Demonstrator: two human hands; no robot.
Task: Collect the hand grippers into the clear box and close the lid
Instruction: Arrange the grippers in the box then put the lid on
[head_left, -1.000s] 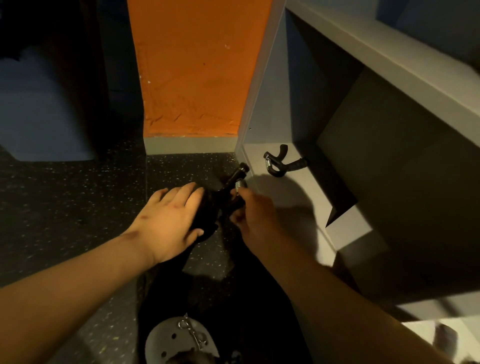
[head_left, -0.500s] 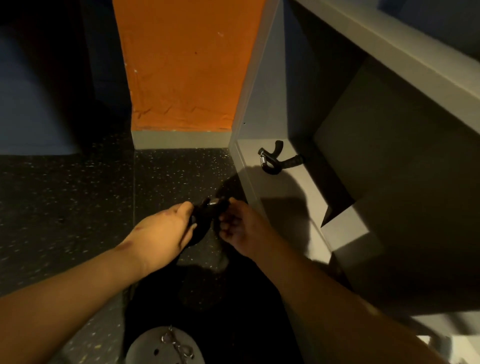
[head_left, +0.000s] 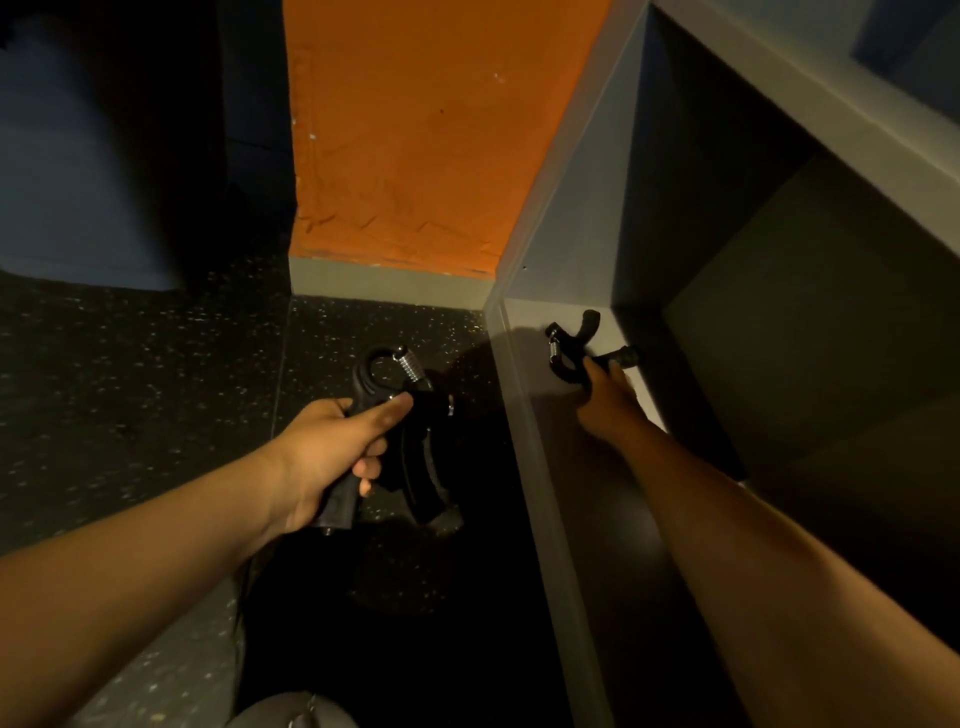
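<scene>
My left hand (head_left: 332, 452) is shut on one handle of a black hand gripper (head_left: 415, 457) with a metal spring, held above the dark speckled floor; its other handle sticks out to the right. A second black hand gripper (head_left: 563, 343) lies on the bottom board of the grey shelf unit (head_left: 524, 415). My right hand (head_left: 610, 402) reaches into the shelf, and its fingertips touch this gripper's handles. Whether the fingers have closed around it is hidden by the back of the hand. No clear box is in view.
An orange wall panel (head_left: 415, 145) with a grey skirting stands straight ahead. The shelf's side wall and upper board (head_left: 831, 93) enclose the right arm. A pale shoe (head_left: 291, 712) shows at the bottom edge, over a dark shadowed floor area.
My right hand let go of the gripper that both hands held and moved right into the shelf onto the second gripper. The left hand now holds the first gripper alone.
</scene>
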